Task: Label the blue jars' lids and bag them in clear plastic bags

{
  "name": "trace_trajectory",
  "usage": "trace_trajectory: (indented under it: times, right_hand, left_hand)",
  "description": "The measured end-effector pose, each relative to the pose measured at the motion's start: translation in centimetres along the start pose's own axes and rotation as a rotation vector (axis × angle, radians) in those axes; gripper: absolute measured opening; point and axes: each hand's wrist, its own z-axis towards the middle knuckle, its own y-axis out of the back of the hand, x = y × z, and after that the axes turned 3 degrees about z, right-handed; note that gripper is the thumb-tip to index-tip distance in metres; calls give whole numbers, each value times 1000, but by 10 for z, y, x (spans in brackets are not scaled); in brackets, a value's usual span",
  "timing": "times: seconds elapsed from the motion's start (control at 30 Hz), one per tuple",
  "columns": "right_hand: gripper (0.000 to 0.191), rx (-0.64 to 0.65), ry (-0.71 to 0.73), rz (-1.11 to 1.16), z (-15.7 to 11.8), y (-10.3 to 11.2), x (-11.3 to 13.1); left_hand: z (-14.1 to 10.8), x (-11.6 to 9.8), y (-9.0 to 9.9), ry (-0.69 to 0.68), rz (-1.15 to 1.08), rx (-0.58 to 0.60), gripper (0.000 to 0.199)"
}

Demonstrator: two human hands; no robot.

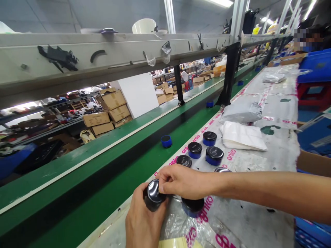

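Note:
My left hand (pixel 145 217) is wrapped around a round, glossy black-topped piece (pixel 154 191), shaped like a small squat jar, above the table's near-left edge. Against the top of that piece press the pinched fingers of my right hand (pixel 181 181); whatever they grip, if anything, is hidden. Just below my right wrist sits a similar round piece (pixel 192 206), black on top with a blue band. Beyond my hands stand several more, among them one with faint lettering (pixel 214 155) and another near the edge (pixel 194 150). My right forearm partly covers one more (pixel 222 169).
A green conveyor belt (pixel 139 158) runs along the table's left, carrying a blue-sided round piece (pixel 166 141). A folded white cloth-like stack (pixel 243 136) and a plastic bag (pixel 243 112) lie on the film-covered table (pixel 279 165). A metal shelf rail (pixel 124 51) crosses above the belt.

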Motion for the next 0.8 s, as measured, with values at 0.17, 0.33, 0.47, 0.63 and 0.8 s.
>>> trace_trajectory:
  times: [0.17,0.33,0.47,0.63,0.8]
  right_hand:
    - [8,-8,27,-36,5,-7,-5]
    - [7,-46,11,-49,6,-11,-8]
    - [7,-67,20,-71,6,-12,-7]
    - [7,-94,34,-85,6,-14,-10]
    - [8,-107,43,-87,5,-16,-15]
  left_hand:
    - [-5,-4,4,-27,-7,25,36]
    - [-8,-5,4,-34,13,17,34]
    - [-9,-6,4,-47,32,-1,32]
    - [-11,-10,5,-19,42,1,30]
    - [-12,-10,3,-16,94,-14,29]
